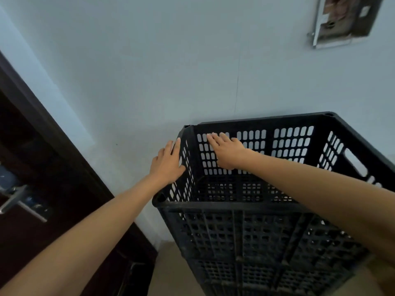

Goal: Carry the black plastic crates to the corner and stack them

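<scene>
Steadies the top crate (288, 207) of a black stack (245, 272) with both hands, well apart and neither one clamped on anything. Presses the left hand (168, 161) flat, fingers straight, on the outside of the crate's left end wall, thumb touching the mesh. Lays the right hand (226, 150) inside, fingers straight and slightly spread, against the inner face of the far wall, just right of the corner between the two hands. Opens upward; shows only its own slotted floor inside, below the right hand. Runs its long axis from the left hand off to the right, along the pale wall (149, 71) beyond the fingertips; touching that wall or not, unclear. Carries one oblong handle slot (355, 162) in the end wall far right of the right hand. Sits squarely on more black crates beneath the forearms: at least one, exact count unreadable through the mesh. Takes in one dark door (42, 167) with one metal handle (20, 199) left of the left arm, one metal-framed panel (342, 20) high above the right hand, and tan floor (168, 272) beside the stack's base.
</scene>
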Available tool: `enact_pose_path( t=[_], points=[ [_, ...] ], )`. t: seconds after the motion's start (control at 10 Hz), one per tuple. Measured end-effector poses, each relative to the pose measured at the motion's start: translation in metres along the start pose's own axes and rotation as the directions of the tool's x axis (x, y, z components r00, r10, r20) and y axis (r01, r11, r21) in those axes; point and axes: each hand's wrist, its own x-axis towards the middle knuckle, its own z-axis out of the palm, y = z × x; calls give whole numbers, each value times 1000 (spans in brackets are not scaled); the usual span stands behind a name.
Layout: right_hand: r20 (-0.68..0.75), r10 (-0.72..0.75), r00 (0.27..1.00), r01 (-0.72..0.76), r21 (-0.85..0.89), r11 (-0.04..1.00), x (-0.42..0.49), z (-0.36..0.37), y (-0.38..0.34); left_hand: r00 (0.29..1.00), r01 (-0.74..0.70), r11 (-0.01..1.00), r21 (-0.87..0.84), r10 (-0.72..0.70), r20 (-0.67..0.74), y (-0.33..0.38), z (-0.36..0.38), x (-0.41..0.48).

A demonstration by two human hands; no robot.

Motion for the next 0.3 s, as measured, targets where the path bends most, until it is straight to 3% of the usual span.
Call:
enact_pose_path(
  t=[0.1,0.3],
  points=[
    [133,103,986,-107,24,994,-23,-2,35,1000,-16,997,73,14,19,3,-5,-4],
    [169,146,975,-152,26,988,-84,-30,68,983,-91,984,151,112,-143,29,-28,-30]
  ],
)
